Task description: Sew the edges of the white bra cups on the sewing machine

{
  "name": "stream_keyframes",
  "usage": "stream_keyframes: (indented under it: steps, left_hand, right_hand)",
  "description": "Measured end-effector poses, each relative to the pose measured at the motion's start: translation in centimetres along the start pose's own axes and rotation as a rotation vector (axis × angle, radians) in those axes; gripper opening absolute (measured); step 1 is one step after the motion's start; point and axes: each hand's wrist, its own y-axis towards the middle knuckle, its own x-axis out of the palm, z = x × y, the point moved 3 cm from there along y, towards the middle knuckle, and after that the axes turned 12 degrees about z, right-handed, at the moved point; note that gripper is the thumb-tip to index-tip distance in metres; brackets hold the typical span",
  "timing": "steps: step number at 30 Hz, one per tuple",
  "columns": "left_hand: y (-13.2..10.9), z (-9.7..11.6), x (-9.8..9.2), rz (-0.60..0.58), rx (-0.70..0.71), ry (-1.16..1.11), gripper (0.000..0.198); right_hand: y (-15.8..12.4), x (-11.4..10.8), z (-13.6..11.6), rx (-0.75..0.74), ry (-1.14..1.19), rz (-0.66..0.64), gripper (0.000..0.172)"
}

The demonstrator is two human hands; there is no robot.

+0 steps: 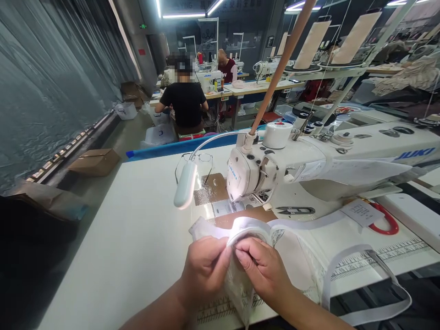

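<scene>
A white bra (297, 259) with lace edging lies across the front of the sewing table, its strap looping over the table's front edge at right. My left hand (207, 263) pinches the curved edge of one cup between thumb and fingers. Close beside it, my right hand (264, 269) grips the same edge, fingers closed. The held part bends upward in an arch, and some sheer fabric hangs below my hands. Just beyond them stands a white sewing machine (239, 176), its needle area lit. The cloth's underside is hidden by my hands.
Thread snips (296, 210) lie right of the machine head. Red-handled scissors (390, 222) sit farther right, partly under a paper slip (362, 213). A lamp (185, 185) on a bendable neck and eyeglasses (205, 158) are at left. Two people work at machines beyond.
</scene>
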Motion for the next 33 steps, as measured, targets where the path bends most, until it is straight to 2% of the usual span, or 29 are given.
stream_keyframes:
  steps: [6, 11, 18, 24, 28, 33]
  left_hand:
    - [-0.2, 0.0, -0.2, 0.000, 0.036, 0.039, 0.019]
    - [-0.1, 0.1, 0.1, -0.006, 0.034, 0.018, 0.019]
    - [-0.1, 0.2, 0.2, -0.014, -0.030, -0.161, 0.022]
    - [-0.1, -0.1, 0.6, -0.006, -0.043, -0.216, 0.023]
    - [-0.2, -0.2, 0.8, 0.002, 0.060, -0.122, 0.019]
    - [-0.6, -0.2, 0.5, 0.091, 0.262, 0.081, 0.014]
  right_hand:
    - [0.7, -0.5, -0.7, -0.028, 0.017, -0.036, 0.018]
    - [0.6, -0.6, -0.7, -0.081, 0.006, 0.010, 0.015]
    - [0.1, -0.3, -0.2, -0.103, -0.019, 0.055, 0.013]
    - [-0.2, -0.1, 0.1, -0.110, -0.043, 0.087, 0.013]
    - [-0.3, -0.1, 0.0, -0.112, -0.060, 0.083, 0.014]
    - [-0.3, -0.1, 0.0, -0.101, -0.070, 0.068, 0.014]
